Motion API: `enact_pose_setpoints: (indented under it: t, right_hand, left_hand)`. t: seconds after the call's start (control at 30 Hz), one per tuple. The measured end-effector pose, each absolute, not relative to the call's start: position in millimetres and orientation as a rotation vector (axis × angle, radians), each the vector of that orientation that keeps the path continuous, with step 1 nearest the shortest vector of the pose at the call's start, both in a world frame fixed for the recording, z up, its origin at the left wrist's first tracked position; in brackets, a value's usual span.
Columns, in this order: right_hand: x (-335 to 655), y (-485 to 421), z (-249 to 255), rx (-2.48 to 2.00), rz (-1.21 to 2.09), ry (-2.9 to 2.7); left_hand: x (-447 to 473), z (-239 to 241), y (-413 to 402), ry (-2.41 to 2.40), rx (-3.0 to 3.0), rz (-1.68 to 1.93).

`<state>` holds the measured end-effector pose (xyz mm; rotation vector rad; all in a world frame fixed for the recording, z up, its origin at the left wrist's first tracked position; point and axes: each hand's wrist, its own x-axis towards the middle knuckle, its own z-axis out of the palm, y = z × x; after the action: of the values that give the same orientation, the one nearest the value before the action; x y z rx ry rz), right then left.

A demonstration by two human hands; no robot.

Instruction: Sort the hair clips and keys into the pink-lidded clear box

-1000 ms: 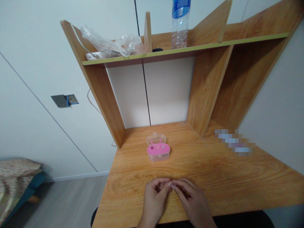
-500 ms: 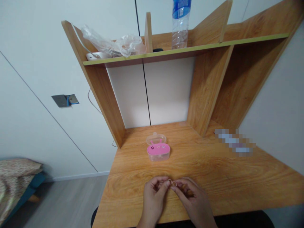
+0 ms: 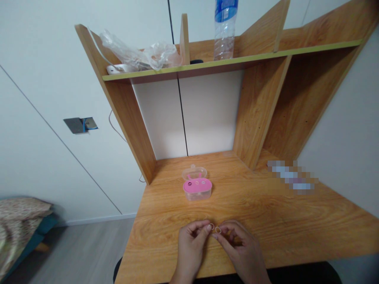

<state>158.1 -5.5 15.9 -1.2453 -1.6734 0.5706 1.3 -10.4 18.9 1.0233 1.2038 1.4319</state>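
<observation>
My left hand (image 3: 191, 245) is pinched shut, thumb against forefinger, on a thin pale loop (image 3: 212, 227). Between the thumb and forefinger of my right hand (image 3: 243, 247) is a second thin pale loop (image 3: 218, 230), looking like a small elastic band. The two loops are close side by side, just above the wooden desk; whether they touch I cannot tell. Beyond my hands stands a small clear box (image 3: 197, 195) with a pink top (image 3: 194, 187) that bears a few small rings, one of them dark. Its clear lid (image 3: 194, 172) is hinged back behind it.
The wooden desk (image 3: 166, 221) has an upright frame with a shelf (image 3: 207, 69) along the back. On that shelf are a plastic bottle (image 3: 224, 37) and a crumpled clear bag (image 3: 161, 55). A blurred-out item (image 3: 291, 177) lies at the right. A bed corner (image 3: 23, 221) shows at left.
The loop in my right hand has shifted and turned slightly, with a little more gap from the other one. Both hands are otherwise almost still, and the box stands where it was.
</observation>
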Motion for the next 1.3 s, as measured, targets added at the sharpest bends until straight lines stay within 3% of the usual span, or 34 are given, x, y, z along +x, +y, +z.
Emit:
enact_pose_setpoints:
  t: [0.53, 1.3]
  right_hand:
    - [160, -4, 20, -1.125, 0.620, -1.743]
    - [159, -4, 14, -1.153, 0.548, -1.706]
  left_hand:
    - [4, 28, -15, 1.118, 1.164, 1.362]
    - [5, 14, -9, 1.110, 0.943, 1.528]
